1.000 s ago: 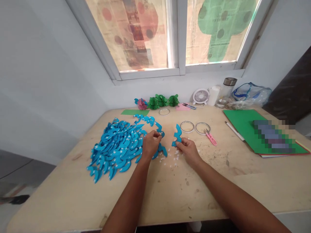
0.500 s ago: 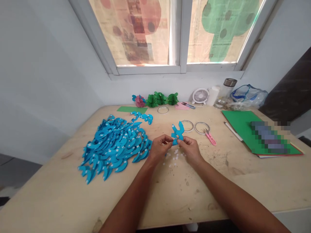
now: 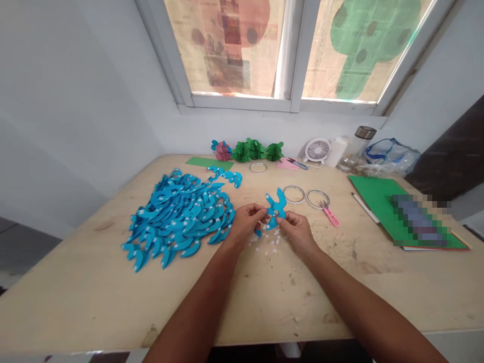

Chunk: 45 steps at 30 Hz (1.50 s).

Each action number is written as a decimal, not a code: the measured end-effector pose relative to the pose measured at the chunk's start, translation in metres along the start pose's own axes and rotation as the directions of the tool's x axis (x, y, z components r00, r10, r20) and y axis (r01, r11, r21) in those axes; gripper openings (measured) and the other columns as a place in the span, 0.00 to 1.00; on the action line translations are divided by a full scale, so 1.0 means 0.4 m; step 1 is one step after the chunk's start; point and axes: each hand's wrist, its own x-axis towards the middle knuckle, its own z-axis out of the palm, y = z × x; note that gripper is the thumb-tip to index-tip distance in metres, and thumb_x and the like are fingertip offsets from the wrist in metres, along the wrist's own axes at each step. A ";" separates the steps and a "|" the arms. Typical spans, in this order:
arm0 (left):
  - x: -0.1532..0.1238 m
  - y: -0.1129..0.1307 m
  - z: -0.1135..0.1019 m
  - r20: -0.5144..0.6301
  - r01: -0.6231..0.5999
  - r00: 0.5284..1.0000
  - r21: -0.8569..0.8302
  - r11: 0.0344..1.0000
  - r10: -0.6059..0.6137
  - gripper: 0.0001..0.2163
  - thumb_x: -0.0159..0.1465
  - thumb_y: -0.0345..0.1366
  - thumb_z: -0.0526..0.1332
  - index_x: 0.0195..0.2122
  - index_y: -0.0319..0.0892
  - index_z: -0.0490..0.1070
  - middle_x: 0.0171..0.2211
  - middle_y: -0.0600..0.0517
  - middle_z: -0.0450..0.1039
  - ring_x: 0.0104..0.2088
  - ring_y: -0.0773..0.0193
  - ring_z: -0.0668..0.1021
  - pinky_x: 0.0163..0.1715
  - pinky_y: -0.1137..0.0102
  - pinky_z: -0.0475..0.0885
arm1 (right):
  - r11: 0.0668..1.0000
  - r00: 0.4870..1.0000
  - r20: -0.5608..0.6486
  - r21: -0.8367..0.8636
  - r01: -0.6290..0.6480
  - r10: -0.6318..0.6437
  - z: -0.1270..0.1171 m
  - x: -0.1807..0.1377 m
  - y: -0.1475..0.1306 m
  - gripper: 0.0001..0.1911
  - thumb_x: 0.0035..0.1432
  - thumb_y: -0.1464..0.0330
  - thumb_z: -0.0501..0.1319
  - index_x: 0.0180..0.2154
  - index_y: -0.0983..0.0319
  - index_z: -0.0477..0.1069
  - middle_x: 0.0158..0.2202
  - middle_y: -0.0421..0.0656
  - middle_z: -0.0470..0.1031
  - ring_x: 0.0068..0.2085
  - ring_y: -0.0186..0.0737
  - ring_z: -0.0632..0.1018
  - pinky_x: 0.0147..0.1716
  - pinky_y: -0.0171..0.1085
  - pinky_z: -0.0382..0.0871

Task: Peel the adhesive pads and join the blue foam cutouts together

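Note:
My left hand [image 3: 245, 223] and my right hand [image 3: 297, 231] meet over the middle of the wooden table [image 3: 264, 302]. Both pinch small blue curved paper cutouts [image 3: 276, 205] held together between the fingertips. A big pile of the same blue cutouts [image 3: 177, 217] with white sticky dots lies just left of my left hand. Tiny white paper bits [image 3: 270, 242] are scattered on the table under the hands.
Tape rings [image 3: 294, 194] and pink snips [image 3: 329, 214] lie just beyond my right hand. A green paper stack [image 3: 378, 194] sits at the right with a pen [image 3: 365, 207]. Along the wall stand green paper balls [image 3: 255, 149], a small fan [image 3: 317, 149], a jar [image 3: 357, 146] and a plastic bag [image 3: 393, 154].
My left hand lifted a cutout from beside the pile and moved right to meet my right hand; both cutouts are now pressed together between the hands.

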 end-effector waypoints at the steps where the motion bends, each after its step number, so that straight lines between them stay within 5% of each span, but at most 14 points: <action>1: 0.002 -0.002 -0.003 0.001 0.008 1.000 -0.011 1.000 -0.008 0.10 0.48 0.41 0.64 0.22 0.38 0.71 0.19 0.51 0.72 0.18 0.69 0.70 0.16 0.75 0.62 | 1.000 1.000 -0.002 -0.007 0.000 0.000 0.000 0.000 0.000 0.15 0.45 0.57 0.65 0.27 0.62 0.72 0.22 0.40 0.70 0.25 0.35 0.67 0.24 0.33 0.57; 6: 0.021 -0.007 -0.036 -0.013 0.057 0.998 -0.178 0.982 -0.061 0.10 0.46 0.39 0.67 0.24 0.37 0.72 0.22 0.50 0.73 0.24 0.67 0.74 0.19 0.75 0.65 | 1.000 0.999 -0.030 0.020 -0.012 0.013 -0.005 0.004 0.001 0.12 0.45 0.60 0.65 0.24 0.63 0.71 0.20 0.38 0.68 0.23 0.32 0.65 0.24 0.33 0.56; 12: 0.027 -0.012 -0.056 0.183 0.132 0.981 -0.378 0.916 -0.066 0.11 0.47 0.38 0.69 0.27 0.38 0.72 0.23 0.53 0.72 0.26 0.69 0.74 0.29 0.74 0.69 | 0.998 0.999 -0.011 0.046 -0.050 0.051 -0.006 0.003 -0.003 0.11 0.44 0.61 0.65 0.25 0.63 0.72 0.21 0.38 0.70 0.23 0.31 0.66 0.24 0.32 0.56; 30: 0.015 -0.010 -0.017 0.157 0.095 0.986 -0.290 0.952 -0.051 0.13 0.42 0.41 0.70 0.20 0.37 0.70 0.19 0.54 0.68 0.21 0.70 0.70 0.23 0.74 0.65 | 0.996 0.992 0.091 -0.021 -0.088 0.090 0.007 -0.005 -0.010 0.16 0.39 0.58 0.68 0.20 0.63 0.68 0.17 0.35 0.64 0.21 0.29 0.60 0.22 0.31 0.50; 45: 0.008 -0.009 0.005 0.010 0.036 0.999 -0.153 0.988 -0.035 0.11 0.44 0.41 0.67 0.19 0.38 0.71 0.18 0.52 0.72 0.17 0.70 0.69 0.17 0.75 0.61 | 0.997 0.993 0.095 -0.028 -0.072 0.075 0.004 -0.002 -0.007 0.17 0.40 0.57 0.67 0.19 0.63 0.68 0.17 0.35 0.64 0.20 0.29 0.59 0.21 0.31 0.49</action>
